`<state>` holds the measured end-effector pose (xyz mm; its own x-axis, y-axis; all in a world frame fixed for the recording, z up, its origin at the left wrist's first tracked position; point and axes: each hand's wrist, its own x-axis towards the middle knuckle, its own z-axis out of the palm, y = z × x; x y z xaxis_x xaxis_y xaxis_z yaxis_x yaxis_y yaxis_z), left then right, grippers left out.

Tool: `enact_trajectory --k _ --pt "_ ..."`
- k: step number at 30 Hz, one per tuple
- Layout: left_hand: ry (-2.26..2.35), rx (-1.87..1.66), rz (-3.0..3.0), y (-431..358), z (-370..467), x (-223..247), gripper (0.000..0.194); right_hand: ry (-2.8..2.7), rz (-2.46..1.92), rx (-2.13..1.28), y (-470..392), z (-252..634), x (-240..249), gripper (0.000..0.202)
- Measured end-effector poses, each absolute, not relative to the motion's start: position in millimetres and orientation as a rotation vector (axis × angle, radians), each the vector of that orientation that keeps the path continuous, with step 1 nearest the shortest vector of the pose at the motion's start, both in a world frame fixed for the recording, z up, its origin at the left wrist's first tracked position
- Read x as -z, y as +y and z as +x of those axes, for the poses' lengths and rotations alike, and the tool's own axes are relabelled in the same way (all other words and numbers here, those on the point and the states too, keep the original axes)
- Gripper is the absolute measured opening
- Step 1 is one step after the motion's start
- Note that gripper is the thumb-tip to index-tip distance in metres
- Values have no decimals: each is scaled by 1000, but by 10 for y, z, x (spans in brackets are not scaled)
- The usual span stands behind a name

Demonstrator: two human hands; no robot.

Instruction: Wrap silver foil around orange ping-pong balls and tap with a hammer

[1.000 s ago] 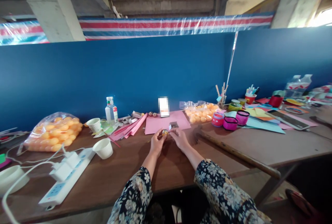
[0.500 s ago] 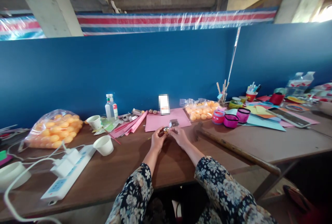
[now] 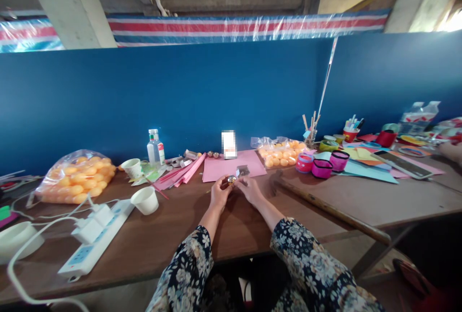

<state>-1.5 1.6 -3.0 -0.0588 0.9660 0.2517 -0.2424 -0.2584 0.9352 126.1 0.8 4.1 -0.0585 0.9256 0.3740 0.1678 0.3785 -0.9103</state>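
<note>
A small shiny metallic ball (image 3: 231, 179) sits between my two hands, just above the table and in front of the pink paper (image 3: 220, 167). My left hand (image 3: 219, 193) pinches it from the left with thumb and fingers. From the right, the closed fingertips of my right hand (image 3: 250, 191) meet at the ball's edge; anything thin between them is too small to make out. Just behind my right fingers, a small clear packet with dark contents (image 3: 243, 171) lies on the paper. Two similar shiny balls (image 3: 212, 154) rest at the paper's far left corner.
Left are a white power strip (image 3: 96, 242), a paper cup (image 3: 145, 200) and a bag of orange balls (image 3: 77, 177). A hammer (image 3: 325, 203) lies right, past it magenta bands (image 3: 322, 168) and a phone (image 3: 402, 163). Another person's hand (image 3: 451, 151) shows far right.
My hands keep nearly the same pose around the shiny ball. The view has shifted very slightly, and the other person's hand at the far right edge looks a little different.
</note>
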Motion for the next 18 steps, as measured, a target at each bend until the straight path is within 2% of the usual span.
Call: enact_trajectory --k 18 --pt "946 -1531 1213 21 -15 22 47 -1522 -1048 -859 -9 1249 -66 24"
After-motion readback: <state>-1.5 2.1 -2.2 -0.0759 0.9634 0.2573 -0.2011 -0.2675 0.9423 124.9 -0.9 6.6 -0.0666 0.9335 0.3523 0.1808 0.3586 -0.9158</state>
